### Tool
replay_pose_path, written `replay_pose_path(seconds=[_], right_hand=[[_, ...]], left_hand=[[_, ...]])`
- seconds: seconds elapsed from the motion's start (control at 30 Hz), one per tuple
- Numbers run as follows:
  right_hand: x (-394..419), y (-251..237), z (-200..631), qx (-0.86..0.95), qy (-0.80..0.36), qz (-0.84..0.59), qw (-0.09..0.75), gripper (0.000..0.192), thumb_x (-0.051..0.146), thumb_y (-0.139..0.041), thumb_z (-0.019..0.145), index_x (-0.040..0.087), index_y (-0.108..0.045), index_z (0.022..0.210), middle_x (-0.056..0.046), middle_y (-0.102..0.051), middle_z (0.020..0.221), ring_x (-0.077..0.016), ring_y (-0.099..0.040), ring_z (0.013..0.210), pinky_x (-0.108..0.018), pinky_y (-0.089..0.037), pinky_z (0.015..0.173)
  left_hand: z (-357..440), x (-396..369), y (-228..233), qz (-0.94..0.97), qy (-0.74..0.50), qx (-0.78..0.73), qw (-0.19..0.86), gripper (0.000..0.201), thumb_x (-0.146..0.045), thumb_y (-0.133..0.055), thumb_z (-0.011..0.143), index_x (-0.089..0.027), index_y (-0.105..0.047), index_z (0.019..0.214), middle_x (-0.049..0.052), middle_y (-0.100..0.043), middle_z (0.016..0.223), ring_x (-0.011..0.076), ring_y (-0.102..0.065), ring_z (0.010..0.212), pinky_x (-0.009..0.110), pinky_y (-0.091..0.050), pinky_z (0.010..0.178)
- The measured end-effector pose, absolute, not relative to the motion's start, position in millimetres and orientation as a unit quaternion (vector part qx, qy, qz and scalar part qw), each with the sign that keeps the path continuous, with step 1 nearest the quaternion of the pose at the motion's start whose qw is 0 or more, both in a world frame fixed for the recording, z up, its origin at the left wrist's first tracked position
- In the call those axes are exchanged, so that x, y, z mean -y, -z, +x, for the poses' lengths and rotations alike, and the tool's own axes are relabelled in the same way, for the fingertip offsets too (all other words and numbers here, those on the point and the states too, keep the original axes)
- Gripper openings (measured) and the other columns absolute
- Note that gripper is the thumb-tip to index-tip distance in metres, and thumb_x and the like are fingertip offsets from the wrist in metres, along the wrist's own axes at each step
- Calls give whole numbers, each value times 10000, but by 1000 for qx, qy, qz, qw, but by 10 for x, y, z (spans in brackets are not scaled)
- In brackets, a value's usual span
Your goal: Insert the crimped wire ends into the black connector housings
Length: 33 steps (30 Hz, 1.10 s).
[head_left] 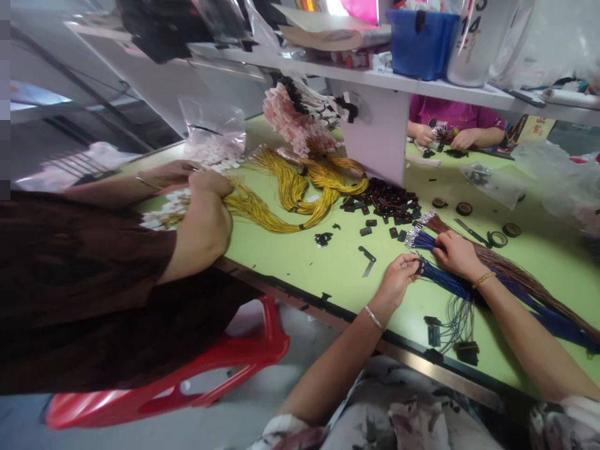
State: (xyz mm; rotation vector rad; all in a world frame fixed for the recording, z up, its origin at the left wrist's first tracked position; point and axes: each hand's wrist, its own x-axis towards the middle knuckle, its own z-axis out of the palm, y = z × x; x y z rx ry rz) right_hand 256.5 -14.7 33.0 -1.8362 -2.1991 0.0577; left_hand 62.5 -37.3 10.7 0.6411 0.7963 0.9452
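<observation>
Over the green table [328, 262], left hand [398, 275] and right hand [454, 253], fingers bent, pinch blue wires [445, 281].

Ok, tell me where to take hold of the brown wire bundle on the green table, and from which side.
Grip the brown wire bundle on its bare middle stretch, coming from above on its far side. It lies flat on the green table, slanting away to the right. Its metal-tipped ends fan out loosely by the right hand, and blue wires crowd its near side.
</observation>
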Motion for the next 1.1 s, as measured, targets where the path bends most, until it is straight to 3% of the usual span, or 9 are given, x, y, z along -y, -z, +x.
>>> replay_pose_path(seconds=[0.3, 0.57, 0.73, 0.93, 1.1], right_hand=[[83, -489, 2736, 743, -36, -641, 186, 128, 243, -508, 838, 186, -573, 743, -34, -607, 735, -153, -489, 649, -256, -291, 578], [-99, -574, 2254, 763, -121, -591, 233, 115, 212, -497, 811, 173, -563, 725, -6, -597, 636, -116, -452, 543, -229, -291, 546], [-170, -553, 2178, 761, -95, -615, 186, 83, 147, -538, 725, 154, -567, 648, -24, -571, 586, -109, -412, 517, -242, -272, 528], [30, -624, 2286, 711, -250, -574, 321, 95, 224, -537, 712, 156, -575, 658, 14, -550, 593, -96, -427, 528, -214, -326, 515], [348, -618, 2208, 681, -289, -550, 387, 104, 246, -552, 725, 161, -561, 666, 52, -423, 549, -75, -347, 511, -199, -306, 494]], left_hand=[[581, 411, -118, 318, -440, -371, 754, 307, -307, -765, 652, -152, -639, 885, 44, -623, 808, 119, -572, 725, 255, -442, 673], [606, 440, -112, 316, -446, -361, 755, 317, -294, -770, 640, -151, -638, 890, 35, -604, 813, 111, -555, 724, 256, -453, 678], [600, 430, -94, 306, -457, -358, 754, 325, -284, -775, 627, -149, -637, 889, 36, -601, 832, 111, -550, 736, 256, -455, 684], [606, 429, -78, 292, -464, -333, 767, 322, -264, -769, 643, -152, -615, 903, 37, -607, 871, 115, -564, 771, 260, -458, 711], [609, 410, -33, 249, -470, -279, 799, 296, -206, -752, 665, -156, -597, 912, 43, -616, 903, 125, -580, 824, 267, -457, 750]])
